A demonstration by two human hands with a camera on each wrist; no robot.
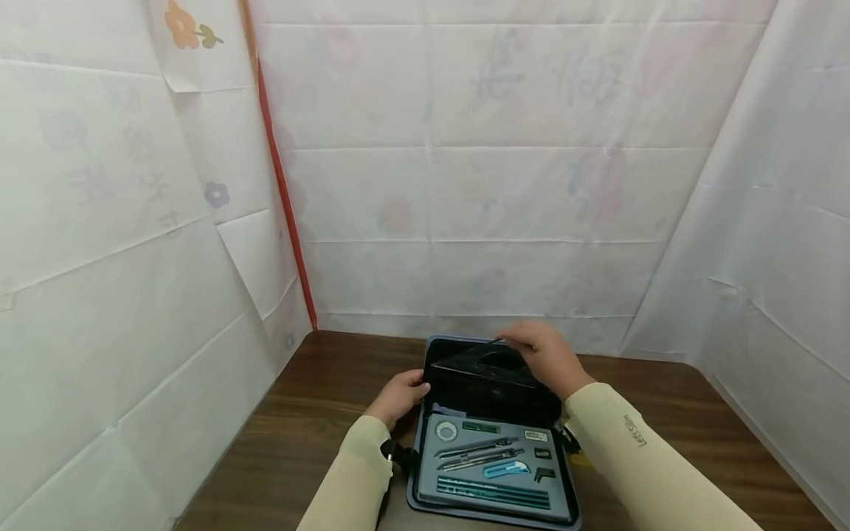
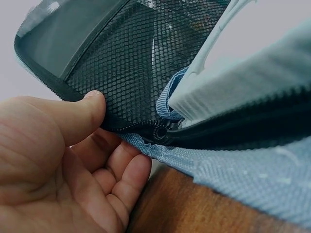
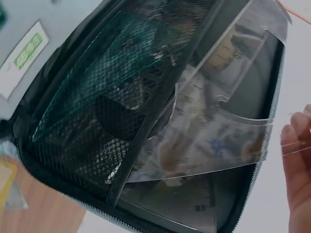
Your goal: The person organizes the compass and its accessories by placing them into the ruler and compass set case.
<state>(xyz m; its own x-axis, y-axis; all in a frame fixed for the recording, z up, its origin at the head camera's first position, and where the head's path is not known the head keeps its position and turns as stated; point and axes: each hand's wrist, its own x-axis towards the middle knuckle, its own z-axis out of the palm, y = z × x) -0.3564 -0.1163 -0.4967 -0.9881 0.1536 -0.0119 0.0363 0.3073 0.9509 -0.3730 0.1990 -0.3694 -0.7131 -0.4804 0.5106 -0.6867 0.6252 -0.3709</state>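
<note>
A zippered drawing-set case lies with its black lid raised. My left hand pinches the lid's left edge, thumb on the mesh side in the left wrist view. My right hand holds the corner of a clear plastic set square, whose other end sits behind the band of the mesh pocket. A green transparent triangle shows through the mesh. The grey tray holds two metal compasses, a blue cutter, dark green pencils and a round white piece.
The case stands on a dark wooden table. White cloth walls rise at the back and both sides, with a red strip at the left corner. Something yellow lies beside the case.
</note>
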